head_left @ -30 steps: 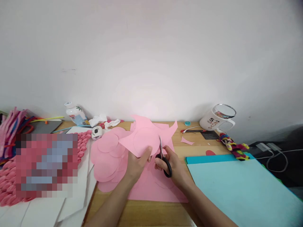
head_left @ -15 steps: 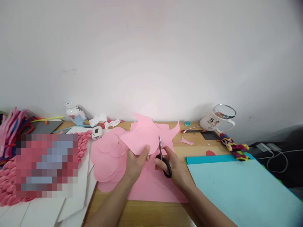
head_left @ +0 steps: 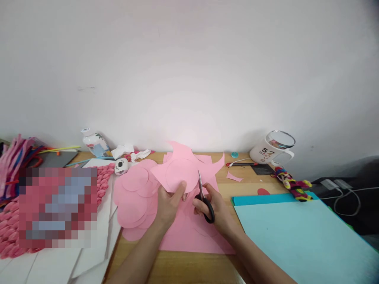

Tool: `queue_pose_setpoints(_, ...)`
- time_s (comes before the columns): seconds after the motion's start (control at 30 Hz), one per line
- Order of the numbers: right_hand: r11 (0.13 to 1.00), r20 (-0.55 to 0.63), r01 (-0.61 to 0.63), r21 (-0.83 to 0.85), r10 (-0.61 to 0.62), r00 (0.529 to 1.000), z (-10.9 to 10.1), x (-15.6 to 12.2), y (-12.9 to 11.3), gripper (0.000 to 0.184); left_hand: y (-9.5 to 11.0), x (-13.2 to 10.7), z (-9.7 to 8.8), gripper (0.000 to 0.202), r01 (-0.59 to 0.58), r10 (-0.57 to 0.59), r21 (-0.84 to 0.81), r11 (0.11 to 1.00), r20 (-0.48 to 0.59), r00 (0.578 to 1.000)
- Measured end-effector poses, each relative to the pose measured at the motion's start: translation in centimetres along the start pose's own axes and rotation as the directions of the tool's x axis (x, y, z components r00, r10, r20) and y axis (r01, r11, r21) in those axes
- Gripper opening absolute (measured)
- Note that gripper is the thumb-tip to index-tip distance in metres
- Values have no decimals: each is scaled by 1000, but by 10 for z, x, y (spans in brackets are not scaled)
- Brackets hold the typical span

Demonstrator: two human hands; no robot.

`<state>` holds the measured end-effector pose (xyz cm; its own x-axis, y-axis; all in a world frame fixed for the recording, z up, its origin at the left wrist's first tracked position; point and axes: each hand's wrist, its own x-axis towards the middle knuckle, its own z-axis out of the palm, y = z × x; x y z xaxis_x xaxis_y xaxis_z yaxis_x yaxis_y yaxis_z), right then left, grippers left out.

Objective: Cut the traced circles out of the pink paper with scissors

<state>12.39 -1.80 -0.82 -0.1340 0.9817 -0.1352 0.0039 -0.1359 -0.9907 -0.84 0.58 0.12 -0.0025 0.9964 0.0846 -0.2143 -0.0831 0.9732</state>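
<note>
My left hand (head_left: 171, 203) pinches the lower edge of a piece of pink paper (head_left: 180, 171), thumb on top and fingers beneath. A circle outline shows on this paper, and its outer edge has curved, pointed offcuts. In my right hand (head_left: 214, 201) is a pair of scissors (head_left: 209, 209) with black handles. Their blades lie at the paper, just right of the circle. Under both hands rests a larger pink sheet (head_left: 197, 242). Left of my left hand lies a pile of round pink paper cutouts (head_left: 133, 205).
A white mug (head_left: 268, 152), a small doll (head_left: 291, 183) and light blue sheets (head_left: 299, 232) stand or lie to the right. A pink scrap (head_left: 234, 177) lies nearby. Leftward are a white bottle (head_left: 95, 142), white boards (head_left: 91, 252) and a pink braided piece (head_left: 104, 181), partly pixelated.
The scissor blades and the pink paper have shifted very slightly. Both hands keep their grip in nearly the same place.
</note>
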Motion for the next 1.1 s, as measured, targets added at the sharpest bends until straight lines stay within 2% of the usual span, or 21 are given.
queue_pose_setpoints(0.1, 1000, 4, 11, 5, -11, 1000, 0, 0, 2, 45, 1, 0, 2, 27, 1, -2, -27, 1000, -9, 1000)
queue_pose_setpoints(0.33, 1000, 3, 2, 25, -2, 1000, 5, 1, 7, 47, -1, -5, 5, 19, 91, -83, 80, 993, -95, 992)
queue_pose_setpoints(0.47, 995, 7, 44, 87, -45, 999, 6, 3, 6, 46, -3, -6, 4, 16, 133, -130, 82, 988, -47, 990)
queue_pose_setpoints(0.63, 975, 28, 149, 164, -156, 987, 5, 1, -1, 42, -4, -6, 4, 14, 121, -124, 38, 992, 59, 991)
queue_pose_setpoints(0.93, 974, 23, 148, 174, -154, 988, 4, -1, -2, 44, -3, -6, 3, 16, 117, -121, 112, 987, 27, 992)
queue_pose_setpoints(1.1, 973, 34, 157, 169, -165, 986, 4, -1, -3, 46, 0, -7, 4, 14, 112, -118, 126, 986, 48, 992)
